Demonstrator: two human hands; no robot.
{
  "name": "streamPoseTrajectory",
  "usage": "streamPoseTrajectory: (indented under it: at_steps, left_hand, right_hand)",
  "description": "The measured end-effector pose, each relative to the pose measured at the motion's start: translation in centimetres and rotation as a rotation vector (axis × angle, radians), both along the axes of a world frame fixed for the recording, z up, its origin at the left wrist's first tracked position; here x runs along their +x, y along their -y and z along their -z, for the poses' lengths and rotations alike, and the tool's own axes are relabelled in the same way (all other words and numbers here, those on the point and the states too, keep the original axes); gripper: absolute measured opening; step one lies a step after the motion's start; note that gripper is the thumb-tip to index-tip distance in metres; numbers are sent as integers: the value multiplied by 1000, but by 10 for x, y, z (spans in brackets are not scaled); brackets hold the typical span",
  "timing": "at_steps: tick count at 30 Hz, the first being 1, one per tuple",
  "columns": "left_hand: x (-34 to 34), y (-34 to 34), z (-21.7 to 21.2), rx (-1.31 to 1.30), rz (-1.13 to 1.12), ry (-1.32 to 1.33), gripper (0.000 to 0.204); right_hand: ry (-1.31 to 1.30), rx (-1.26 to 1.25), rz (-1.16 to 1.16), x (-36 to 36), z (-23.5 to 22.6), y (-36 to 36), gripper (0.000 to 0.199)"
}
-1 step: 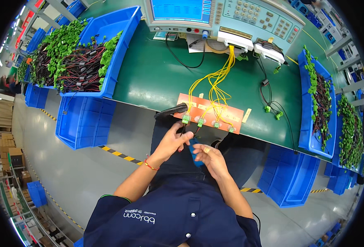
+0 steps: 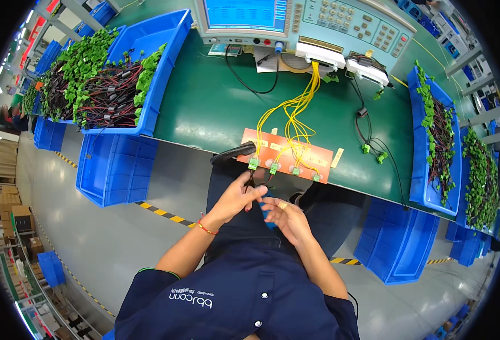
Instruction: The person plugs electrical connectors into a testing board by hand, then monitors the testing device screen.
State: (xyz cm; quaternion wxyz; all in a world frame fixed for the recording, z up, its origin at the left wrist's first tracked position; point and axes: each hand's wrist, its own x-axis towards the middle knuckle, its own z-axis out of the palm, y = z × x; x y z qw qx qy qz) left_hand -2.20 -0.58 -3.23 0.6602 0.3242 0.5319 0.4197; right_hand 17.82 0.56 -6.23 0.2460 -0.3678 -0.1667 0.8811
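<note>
My left hand (image 2: 237, 197) is closed round dark wires (image 2: 252, 179) below the left end of an orange-red board (image 2: 287, 148). My right hand (image 2: 288, 220), with a tan wrap on one finger, is beside it, fingers curled and their tips at my left thumb. What those fingertips hold, if anything, is hidden. Several green connectors (image 2: 274, 168) sit along the board's near edge. Yellow wires (image 2: 295, 107) run from them to a white plug block (image 2: 321, 55) on the tester (image 2: 340, 25). Partly hidden behind my hands is a blue object (image 2: 268, 218).
Blue bins hold cable bundles with green connectors at left (image 2: 158, 96) and right (image 2: 418, 170). Empty-looking blue crates (image 2: 117, 170) hang below the green table (image 2: 204, 107). A black cable with green ends (image 2: 369, 136) lies on the table's right. A black strap-like piece (image 2: 230, 153) crosses the board's left edge.
My right hand's fingertips have come in slightly toward my left thumb and now meet it. My left hand stays nearly in place by the board.
</note>
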Motion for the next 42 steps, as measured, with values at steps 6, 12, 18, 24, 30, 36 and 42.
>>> streamPoseTrajectory:
  at_steps: [6,12,18,24,30,36,42]
  left_hand:
    - [22,23,0,-38,52,324,32]
    - [19,41,-10,-118,56,352,33]
    - [30,43,-14,-70,-36,73,27]
    - [42,36,-26,322,-464,-90,38]
    - [37,41,-22,236,-445,-33,36]
    - [35,43,-19,176,-415,-4,35]
    - [31,45,-19,163,-404,5,33]
  right_hand:
    - [-207,-315,234,12,46,-2,33]
    - [155,234,352,23,-15,-8,30]
    - [337,592,257,14,-47,2,27]
    - [314,546,265,-2,-58,-7,26]
    - [225,438,342,-12,-62,-15,26]
    - [181,351,399,-21,-67,-16,26]
    - [246,413,366,-20,-65,-17,25]
